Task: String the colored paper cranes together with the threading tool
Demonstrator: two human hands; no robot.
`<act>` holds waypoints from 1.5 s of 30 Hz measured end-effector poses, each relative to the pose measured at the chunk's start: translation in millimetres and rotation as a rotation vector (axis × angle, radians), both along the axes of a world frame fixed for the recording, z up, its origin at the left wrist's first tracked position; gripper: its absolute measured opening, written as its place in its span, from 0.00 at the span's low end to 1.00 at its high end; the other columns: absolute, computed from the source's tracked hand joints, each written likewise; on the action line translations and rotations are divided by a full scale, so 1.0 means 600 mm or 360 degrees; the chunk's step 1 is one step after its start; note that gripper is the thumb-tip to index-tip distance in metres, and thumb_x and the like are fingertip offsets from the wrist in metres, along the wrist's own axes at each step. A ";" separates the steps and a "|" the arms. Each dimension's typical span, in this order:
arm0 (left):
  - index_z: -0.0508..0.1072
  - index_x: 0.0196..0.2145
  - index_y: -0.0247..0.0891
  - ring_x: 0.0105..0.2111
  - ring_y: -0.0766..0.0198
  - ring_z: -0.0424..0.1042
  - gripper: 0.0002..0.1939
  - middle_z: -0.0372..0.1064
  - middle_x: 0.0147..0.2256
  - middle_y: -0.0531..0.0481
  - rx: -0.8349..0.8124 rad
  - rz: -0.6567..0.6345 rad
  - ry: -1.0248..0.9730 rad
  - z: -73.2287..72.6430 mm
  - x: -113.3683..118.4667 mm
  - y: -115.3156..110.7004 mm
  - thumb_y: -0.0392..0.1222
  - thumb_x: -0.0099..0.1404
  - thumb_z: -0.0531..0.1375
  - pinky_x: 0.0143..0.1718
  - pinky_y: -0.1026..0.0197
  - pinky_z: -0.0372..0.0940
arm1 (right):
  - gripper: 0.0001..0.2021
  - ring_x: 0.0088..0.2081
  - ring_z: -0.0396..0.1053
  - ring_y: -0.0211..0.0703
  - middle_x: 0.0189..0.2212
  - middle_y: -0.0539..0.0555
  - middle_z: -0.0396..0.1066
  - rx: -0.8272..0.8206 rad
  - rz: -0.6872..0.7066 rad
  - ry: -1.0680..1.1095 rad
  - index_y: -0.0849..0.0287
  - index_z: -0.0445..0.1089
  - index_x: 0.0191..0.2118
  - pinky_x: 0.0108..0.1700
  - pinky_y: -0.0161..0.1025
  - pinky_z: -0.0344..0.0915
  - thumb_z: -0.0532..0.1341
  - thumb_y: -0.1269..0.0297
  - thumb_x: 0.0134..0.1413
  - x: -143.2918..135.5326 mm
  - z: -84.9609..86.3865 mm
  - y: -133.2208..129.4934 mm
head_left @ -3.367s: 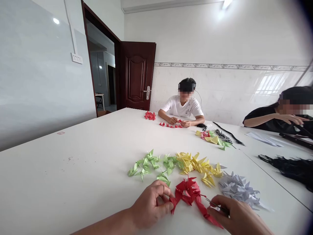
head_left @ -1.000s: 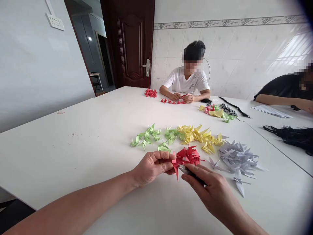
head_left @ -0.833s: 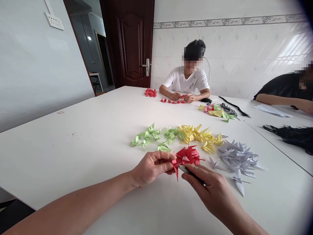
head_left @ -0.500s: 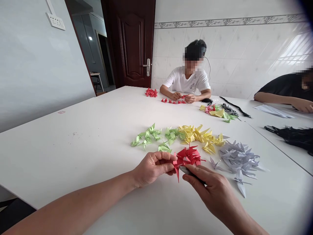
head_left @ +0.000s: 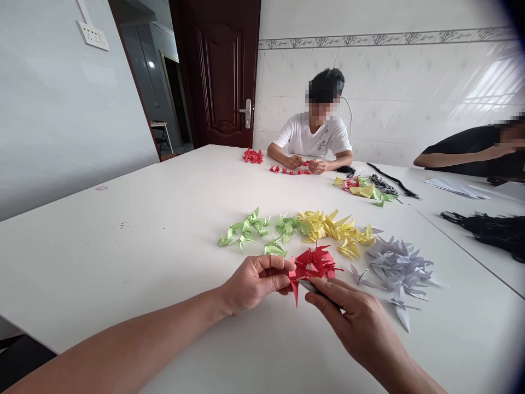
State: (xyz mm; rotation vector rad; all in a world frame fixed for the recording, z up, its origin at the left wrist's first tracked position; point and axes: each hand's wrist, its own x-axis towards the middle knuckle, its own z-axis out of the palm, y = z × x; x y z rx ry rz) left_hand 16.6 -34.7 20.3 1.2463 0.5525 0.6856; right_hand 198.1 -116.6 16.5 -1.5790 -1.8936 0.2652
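Observation:
Between the fingers of my left hand [head_left: 260,282] is a red paper crane [head_left: 295,287], one point hanging down. My right hand [head_left: 353,309] grips a dark tool [head_left: 320,290] with a grey tip that touches the crane. Just behind it lies a pile of red cranes [head_left: 318,261]. Green cranes [head_left: 248,224] and yellow cranes [head_left: 332,225] are spread beyond my hands. To the right sits a heap of pale grey-white cranes [head_left: 397,265].
Across the white table [head_left: 164,197], a person in a white shirt [head_left: 318,134] handles red pieces. Another person in black [head_left: 471,148] leans in at the right. Mixed cranes [head_left: 363,189], black cords [head_left: 488,230] and papers [head_left: 455,187] lie towards the right.
The person in black at the right has shifted to the left, and that person's hand no longer shows at the right edge. My hands and the crane hold almost the same pose.

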 end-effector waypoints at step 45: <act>0.61 0.49 0.39 0.27 0.73 0.61 0.21 0.61 0.38 0.49 0.0557 0.0101 0.0113 -0.034 0.038 -0.001 0.44 0.59 0.59 0.30 0.64 0.62 | 0.08 0.28 0.66 0.36 0.31 0.53 0.68 0.0351 -0.0029 -0.0149 0.55 0.72 0.35 0.28 0.31 0.62 0.55 0.67 0.53 0.056 0.023 0.014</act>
